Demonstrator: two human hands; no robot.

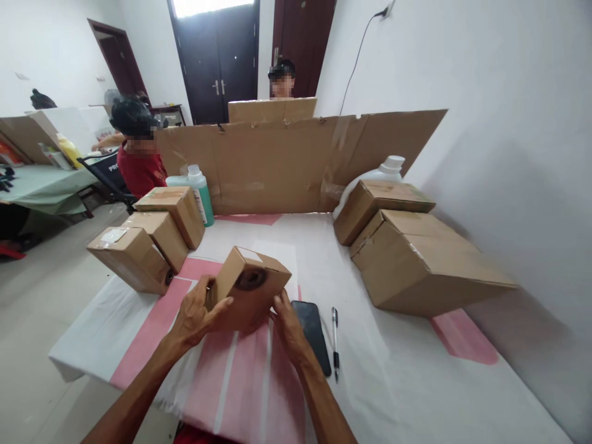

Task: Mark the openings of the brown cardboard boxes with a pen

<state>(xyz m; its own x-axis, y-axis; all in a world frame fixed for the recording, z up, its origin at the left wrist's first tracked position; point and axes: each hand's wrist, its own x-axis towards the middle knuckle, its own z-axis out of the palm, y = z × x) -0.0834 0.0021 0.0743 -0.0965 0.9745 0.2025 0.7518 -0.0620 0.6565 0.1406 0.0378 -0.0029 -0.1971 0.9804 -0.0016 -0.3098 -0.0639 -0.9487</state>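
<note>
Both hands on small cardboard box (252,285), lower centre of frame, tilted on the bench (393,382). Left hand (197,314) fingers wrapped around its left side; right hand (287,324) fingers pressed to its lower right edge. Phone (313,327) and pen (335,336) just right. Stacked boxes (152,237) further left; larger cartons (416,259) right; cardboard screen (296,160) behind.

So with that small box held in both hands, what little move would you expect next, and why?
Probably tipping the small box down flat onto the table. The left hand and right hand grip it tilted, lower edge near the cloth, a dark round mark facing the camera. The phone and pen lie just to its right.
</note>
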